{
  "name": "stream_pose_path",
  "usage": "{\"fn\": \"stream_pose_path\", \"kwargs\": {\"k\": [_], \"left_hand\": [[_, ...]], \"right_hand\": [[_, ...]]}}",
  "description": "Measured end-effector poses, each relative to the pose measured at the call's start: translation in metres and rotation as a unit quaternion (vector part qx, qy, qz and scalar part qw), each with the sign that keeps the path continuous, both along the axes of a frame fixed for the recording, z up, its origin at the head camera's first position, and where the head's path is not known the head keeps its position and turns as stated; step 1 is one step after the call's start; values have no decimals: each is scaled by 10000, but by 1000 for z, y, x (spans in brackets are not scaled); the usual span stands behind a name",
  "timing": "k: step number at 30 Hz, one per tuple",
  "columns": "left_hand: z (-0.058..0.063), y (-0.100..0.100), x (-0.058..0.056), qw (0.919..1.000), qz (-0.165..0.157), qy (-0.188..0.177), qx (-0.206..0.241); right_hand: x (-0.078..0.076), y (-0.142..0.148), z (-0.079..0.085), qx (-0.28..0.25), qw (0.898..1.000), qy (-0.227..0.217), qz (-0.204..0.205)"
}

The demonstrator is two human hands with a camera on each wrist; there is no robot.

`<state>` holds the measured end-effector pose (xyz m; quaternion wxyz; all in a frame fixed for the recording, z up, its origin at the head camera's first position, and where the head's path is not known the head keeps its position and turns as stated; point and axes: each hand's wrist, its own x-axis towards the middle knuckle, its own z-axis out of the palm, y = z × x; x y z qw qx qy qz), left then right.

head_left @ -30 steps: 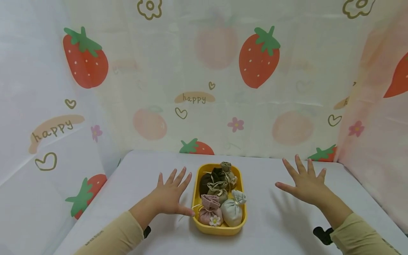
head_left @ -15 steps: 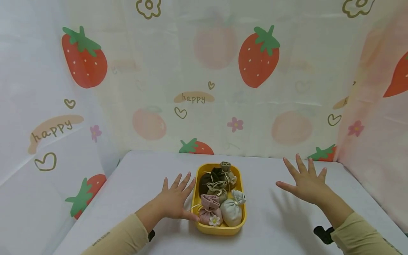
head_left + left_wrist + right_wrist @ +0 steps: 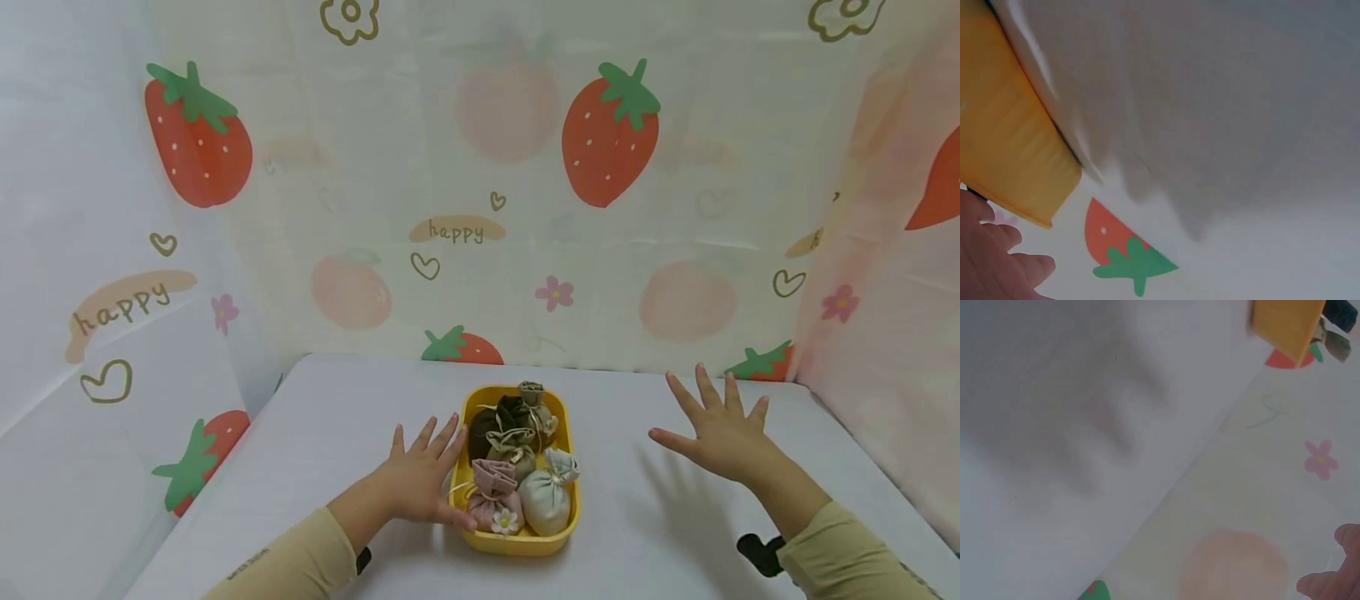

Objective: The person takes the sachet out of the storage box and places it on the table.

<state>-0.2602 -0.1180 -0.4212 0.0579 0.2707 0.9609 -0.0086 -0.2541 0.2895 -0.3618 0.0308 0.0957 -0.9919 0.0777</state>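
In the head view a yellow tray holds several small drawstring pouches. A pink pouch with a white flower and a pale mint pouch lie at its near end. Behind them are an olive pouch, a dark brown pouch and a khaki pouch. My left hand has its fingers spread at the tray's left side, thumb overlapping the near-left rim by the pink pouch. Well to the right of the tray, my right hand hovers over the table with fingers spread, holding nothing.
The tray stands on a white-covered table. A patterned cloth backdrop with strawberries rises behind it, with cloth sides at left and right. A dark band shows at my right wrist.
My left hand has moved right and slightly nearer to me, up to the tray's left rim. The right hand, the tray and the pouches stay in place.
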Motion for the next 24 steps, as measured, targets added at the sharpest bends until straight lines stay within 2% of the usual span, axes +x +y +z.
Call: {"fn": "stream_pose_path", "kwargs": {"k": [18, 24], "left_hand": [[-2, 4, 1, 9998, -140, -134, 31], [0, 5, 4, 9994, -153, -233, 217]], "right_hand": [[0, -4, -1, -30, 10000, -5, -3], [0, -5, -1, -16, 10000, 8, 4]]}}
